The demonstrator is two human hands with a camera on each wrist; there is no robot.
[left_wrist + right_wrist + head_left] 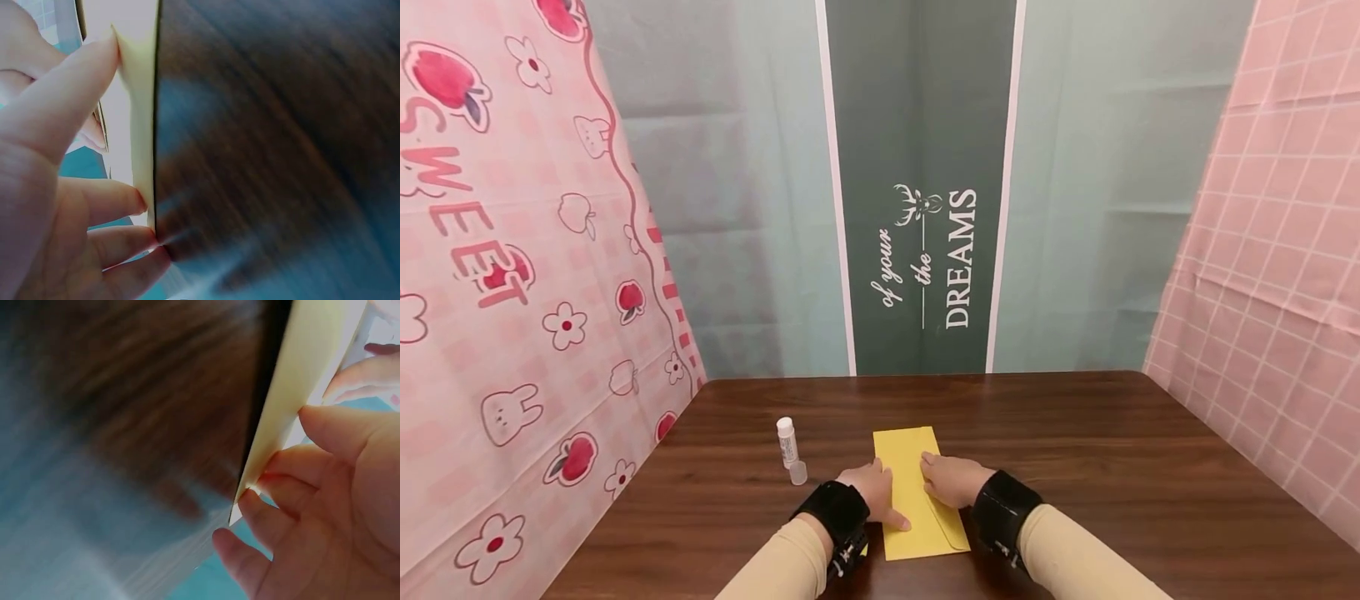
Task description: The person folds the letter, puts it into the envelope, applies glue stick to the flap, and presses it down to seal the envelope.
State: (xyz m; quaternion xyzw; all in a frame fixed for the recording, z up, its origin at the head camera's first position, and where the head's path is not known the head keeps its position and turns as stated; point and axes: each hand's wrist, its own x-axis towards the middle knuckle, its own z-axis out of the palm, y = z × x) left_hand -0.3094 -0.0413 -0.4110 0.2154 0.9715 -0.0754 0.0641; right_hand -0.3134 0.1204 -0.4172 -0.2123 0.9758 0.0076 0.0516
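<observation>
A yellow envelope (904,496) lies lengthwise on the dark wooden table, its long flap edge (942,518) along the right side. My left hand (872,490) rests on its left side, thumb and fingers spread apart on the paper. From the right, my right hand (953,480) touches the flap side with its fingertips. In the left wrist view the thumb (75,94) and fingertips meet the pale paper (140,119). The right wrist view has the thumb (331,428) and several fingertips along the envelope's edge (281,406).
A white glue stick (787,442) stands on the table (1075,433) left of the envelope, a clear cap (798,473) beside it. A small yellow piece (864,550) peeks out by my left wrist. Printed curtains (737,208) hang behind and at both sides.
</observation>
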